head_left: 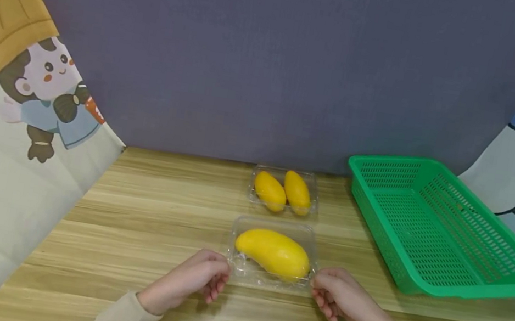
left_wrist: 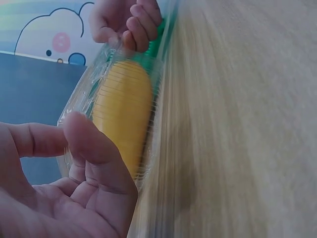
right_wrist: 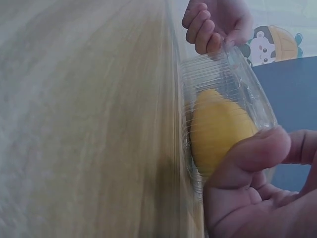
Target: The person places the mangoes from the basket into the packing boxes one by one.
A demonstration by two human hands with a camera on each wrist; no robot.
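Observation:
A clear plastic box (head_left: 269, 282) with one yellow mango (head_left: 276, 253) inside lies on the table in front of me. At its near left corner my left hand (head_left: 200, 277) pinches the rim between thumb and forefinger. The right hand (head_left: 348, 302) does the same at the near right corner. Both wrist views show the ribbed wall of the box between the two hands, with the mango (left_wrist: 124, 109) visible through the plastic. In the right wrist view, the thumb (right_wrist: 257, 148) presses on the rim.
Behind it, a second clear box (head_left: 287, 175) holds two yellow mangoes (head_left: 297, 192) near the dark back panel (head_left: 272, 63). To the right stands a green perforated basket (head_left: 419, 226). Cartoon-printed sheets border the wooden table (head_left: 157, 195) on both sides.

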